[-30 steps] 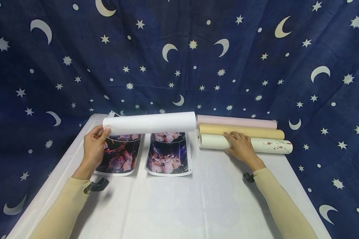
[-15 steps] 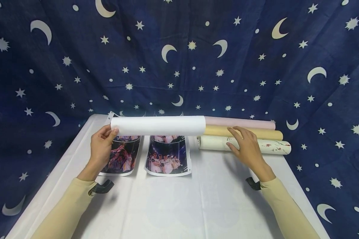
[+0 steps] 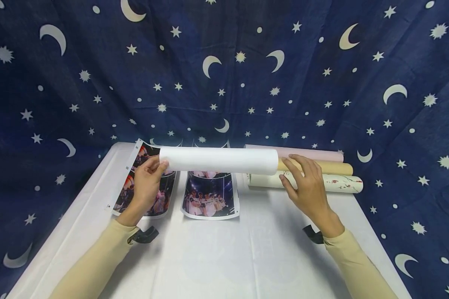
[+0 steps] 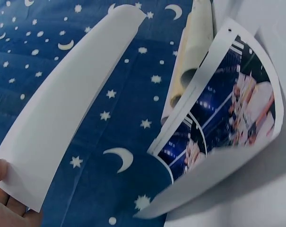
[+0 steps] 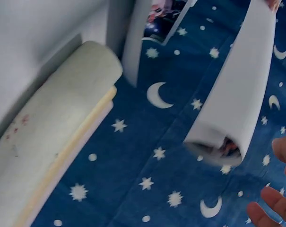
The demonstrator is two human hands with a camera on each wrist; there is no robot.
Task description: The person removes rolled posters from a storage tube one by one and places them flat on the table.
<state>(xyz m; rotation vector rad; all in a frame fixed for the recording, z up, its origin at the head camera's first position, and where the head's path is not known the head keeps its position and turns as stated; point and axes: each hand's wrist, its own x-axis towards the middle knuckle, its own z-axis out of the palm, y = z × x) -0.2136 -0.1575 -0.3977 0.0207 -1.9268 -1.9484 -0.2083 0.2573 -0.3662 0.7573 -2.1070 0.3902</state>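
My left hand (image 3: 146, 182) pinches the left end of a white rolled poster (image 3: 218, 160), thumb in front. The roll is held level above the back of the table. Through its near end in the right wrist view, a bit of printed picture shows inside the poster (image 5: 228, 90). Beside the roll's right end is my right hand (image 3: 309, 191), its fingers spread and holding nothing; in the right wrist view a gap separates the fingers (image 5: 270, 203) from the poster. Beneath lie two curled photo posters, the left one (image 3: 127, 195) and the right one (image 3: 209, 199).
Three rolls lie side by side at the back right: pink (image 3: 314, 154), yellow (image 3: 333, 167) and cream with a red floral print (image 3: 344, 183). A white cloth (image 3: 217, 261) covers the table. Behind hangs a dark blue curtain (image 3: 187, 50) with moons and stars.
My left hand has carried the white rolled poster to the right, in front of the pink and yellow rolls. My right hand has come off the rolls and its fingers have spread.
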